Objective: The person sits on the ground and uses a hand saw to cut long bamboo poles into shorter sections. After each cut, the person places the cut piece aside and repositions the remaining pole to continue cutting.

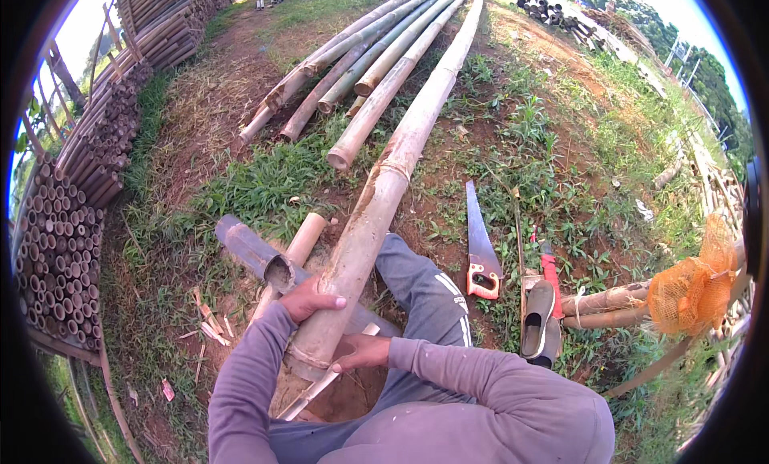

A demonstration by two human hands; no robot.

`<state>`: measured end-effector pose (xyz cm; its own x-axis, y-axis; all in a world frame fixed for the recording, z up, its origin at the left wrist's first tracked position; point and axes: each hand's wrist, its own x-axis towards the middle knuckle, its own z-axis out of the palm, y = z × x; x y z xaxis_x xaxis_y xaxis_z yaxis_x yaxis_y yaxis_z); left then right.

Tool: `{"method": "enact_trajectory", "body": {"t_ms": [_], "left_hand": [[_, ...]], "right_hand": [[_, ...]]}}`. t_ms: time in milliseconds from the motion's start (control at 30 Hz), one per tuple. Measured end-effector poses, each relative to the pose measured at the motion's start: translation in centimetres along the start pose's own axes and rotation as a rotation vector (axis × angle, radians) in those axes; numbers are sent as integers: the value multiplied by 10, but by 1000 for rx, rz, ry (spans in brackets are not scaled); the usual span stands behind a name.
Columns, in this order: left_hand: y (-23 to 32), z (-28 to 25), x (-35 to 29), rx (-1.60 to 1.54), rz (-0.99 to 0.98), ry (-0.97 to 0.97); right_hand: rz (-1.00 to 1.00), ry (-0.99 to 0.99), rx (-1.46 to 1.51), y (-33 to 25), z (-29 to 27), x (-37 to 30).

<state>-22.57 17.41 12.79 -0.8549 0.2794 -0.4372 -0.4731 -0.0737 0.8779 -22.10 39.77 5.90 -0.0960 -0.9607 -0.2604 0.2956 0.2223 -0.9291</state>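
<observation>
A long, thick bamboo pole (376, 212) runs from my lap out to the far top, its near end tilted up over my legs. My left hand (308, 299) is wrapped over the pole near that end, thumb lying on top. Just beside the cut end, my right hand (365, 353) is closed on a narrow split bamboo strip (308, 395), which crosses by the pole's end. Part of the strip is hidden under the right hand. Below the pole, a short bamboo piece (305, 238) lies across a dark grey tube (247, 244).
Several bamboo poles (375, 72) lie ahead. To the right are a handsaw (482, 248), a red-handled tool (548, 260), shoes (538, 316) and an orange mesh bag (690, 292) over bound poles. Bamboo stacks (60, 260) rise at left. Wood chips (211, 324) litter the ground.
</observation>
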Motion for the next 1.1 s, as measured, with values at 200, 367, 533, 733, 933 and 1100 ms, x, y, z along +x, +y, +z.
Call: {"method": "enact_trajectory", "body": {"t_ms": [200,367,533,733,933,1100], "left_hand": [[-15,-48,-201,226,-94,287],[-55,-38,-287,235,-175,304],[-111,-38,-326,133,-222,328],[-197,-41,-391,101,-381,319],[-252,-16,-481,242,-602,738],[-281,5,-468,1043,-682,1241]], "right_hand": [[61,293,99,-13,-56,49],[-328,699,677,-79,-165,69],[-585,716,683,-127,-161,124],[-417,793,637,-69,-75,126],[-119,677,651,-5,54,160],[49,460,721,23,184,209]]}}
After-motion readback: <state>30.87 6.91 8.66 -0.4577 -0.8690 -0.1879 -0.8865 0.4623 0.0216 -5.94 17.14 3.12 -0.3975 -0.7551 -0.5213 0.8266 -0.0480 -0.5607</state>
